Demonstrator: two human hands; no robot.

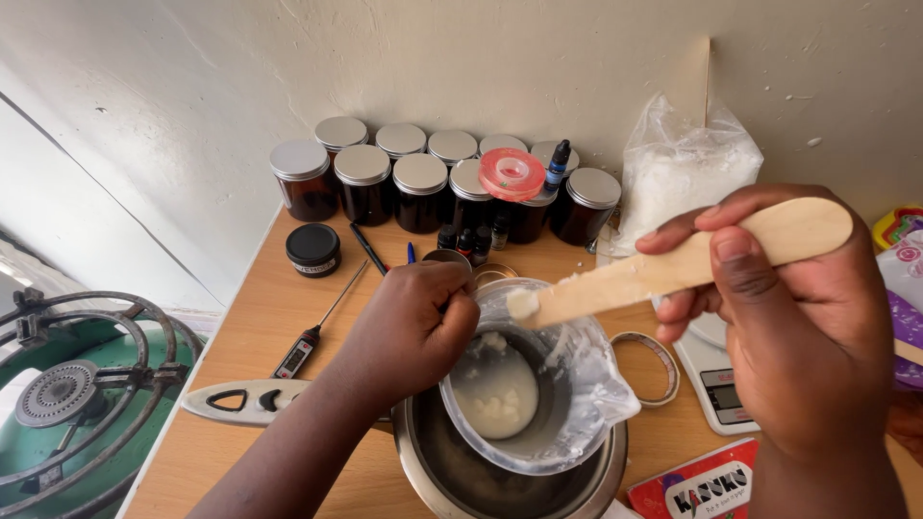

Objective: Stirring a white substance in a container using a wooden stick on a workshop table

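Cream walls meet in a corner behind a wooden tabletop (288, 308) lined with silver-lidded dark jars (420, 189). Seen from the head camera, the left hand (409, 327) has its grip closed on the rim of a clear plastic jug (538, 404), tilting it inside a steel pot (500, 481), apparently to keep it steady there. White, half-melted wax (495, 394) pools in the jug. The right hand (798, 317) clamps a wooden spatula (673, 264), its wax-coated tip raised just above the jug. A probe thermometer (312, 336) lies left of the pot.
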